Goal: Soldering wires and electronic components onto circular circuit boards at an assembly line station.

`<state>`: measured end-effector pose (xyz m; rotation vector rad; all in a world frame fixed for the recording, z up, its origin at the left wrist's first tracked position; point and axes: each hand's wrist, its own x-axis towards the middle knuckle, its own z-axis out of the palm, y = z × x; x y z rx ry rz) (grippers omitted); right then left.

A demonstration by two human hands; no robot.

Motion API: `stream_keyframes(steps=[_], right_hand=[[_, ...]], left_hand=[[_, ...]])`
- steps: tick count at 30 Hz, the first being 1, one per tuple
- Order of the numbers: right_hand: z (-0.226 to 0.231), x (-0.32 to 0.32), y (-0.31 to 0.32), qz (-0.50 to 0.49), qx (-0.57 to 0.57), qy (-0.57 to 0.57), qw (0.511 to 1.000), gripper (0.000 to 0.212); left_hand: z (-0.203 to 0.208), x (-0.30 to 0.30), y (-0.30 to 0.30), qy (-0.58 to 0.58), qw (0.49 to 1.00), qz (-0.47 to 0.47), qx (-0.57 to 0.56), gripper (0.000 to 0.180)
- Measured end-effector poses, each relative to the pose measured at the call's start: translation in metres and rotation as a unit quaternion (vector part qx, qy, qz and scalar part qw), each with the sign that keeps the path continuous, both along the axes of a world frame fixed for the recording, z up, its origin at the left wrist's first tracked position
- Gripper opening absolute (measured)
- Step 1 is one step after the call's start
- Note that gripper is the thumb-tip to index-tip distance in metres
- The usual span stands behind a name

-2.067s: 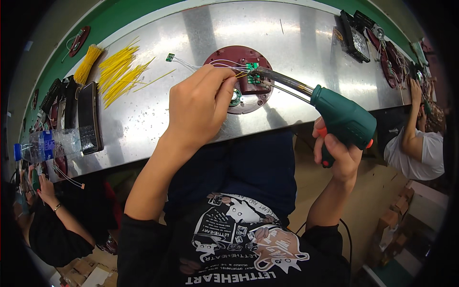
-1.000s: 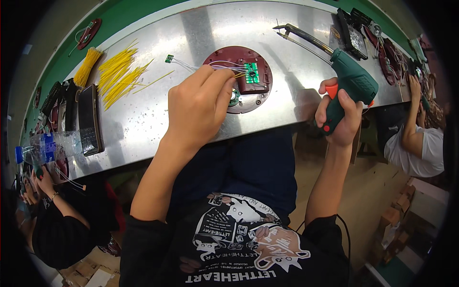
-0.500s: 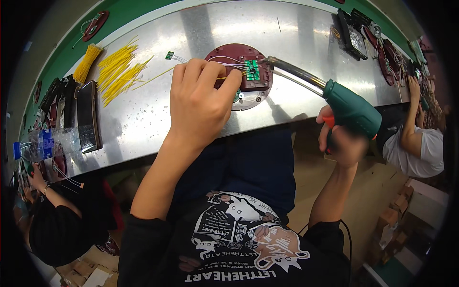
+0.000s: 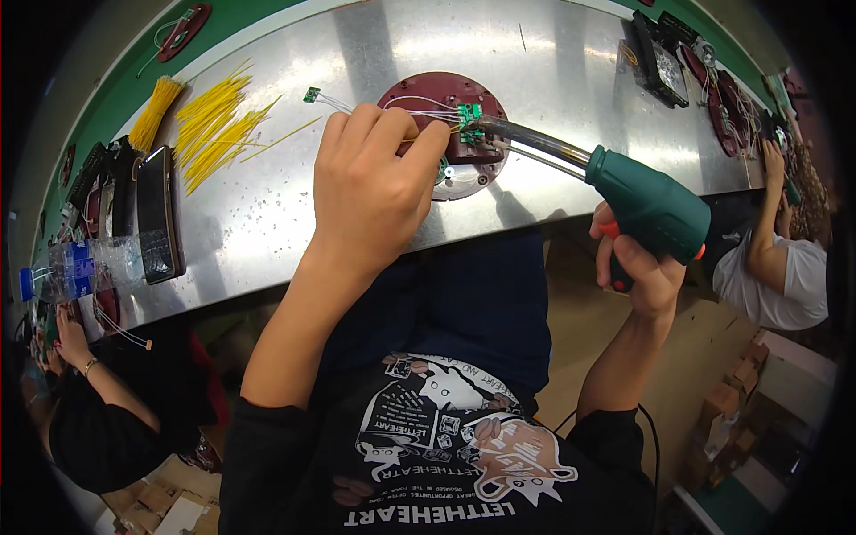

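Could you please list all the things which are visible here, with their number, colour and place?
Soldering gun: one, green, tip at the circuit board
Circuit board: one, green, on the round base
Round base: one, dark red, on the table
Small board: one, green, left of the base
Pale wires: several, whitish, from the small board
Yellow strands: many, one bundle and loose ones, table's left
Flat case: one, black, below the strands
Bottle: one, clear with blue, far left
Table: one, silvery, centre
Co-workers: at least two, black sleeve left, white shirt right
Left hand: one, over the base, fingertips partly hidden
Right hand: one, gripping the gun
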<state>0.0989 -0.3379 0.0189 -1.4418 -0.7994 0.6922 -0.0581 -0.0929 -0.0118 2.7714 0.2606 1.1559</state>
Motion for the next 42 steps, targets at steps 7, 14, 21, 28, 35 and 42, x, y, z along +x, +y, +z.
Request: stream_keyframes(steps=[7, 14, 21, 28, 35, 42], right_hand=[[-0.002, 0.001, -0.001, 0.002, 0.003, 0.006, 1.0, 0.052], [-0.004, 0.001, 0.007, -0.027, 0.078, -0.005, 0.997, 0.053], [-0.002, 0.025, 0.035, -0.107, 0.114, -0.027, 0.987, 0.042], [-0.019, 0.044, 0.057, -0.14, 0.125, 0.065, 0.98, 0.037], [-0.018, 0.037, 0.062, -0.185, 0.108, 0.044, 0.976, 0.036], [-0.02, 0.037, 0.059, -0.204, 0.111, 0.053, 0.971, 0.035]], left_hand=[[-0.001, 0.001, 0.0, -0.006, 1.0, -0.004, -0.009, 0.012], [-0.002, 0.0, 0.002, -0.008, 1.0, -0.004, -0.011, 0.013], [-0.002, 0.001, 0.0, -0.007, 1.0, -0.01, -0.013, 0.017], [-0.001, -0.002, 0.0, 0.009, 1.0, -0.01, -0.024, 0.02], [0.0, -0.002, 0.001, 0.012, 1.0, -0.004, -0.013, 0.022], [0.003, -0.002, -0.001, 0.011, 1.0, -0.01, -0.012, 0.021]])
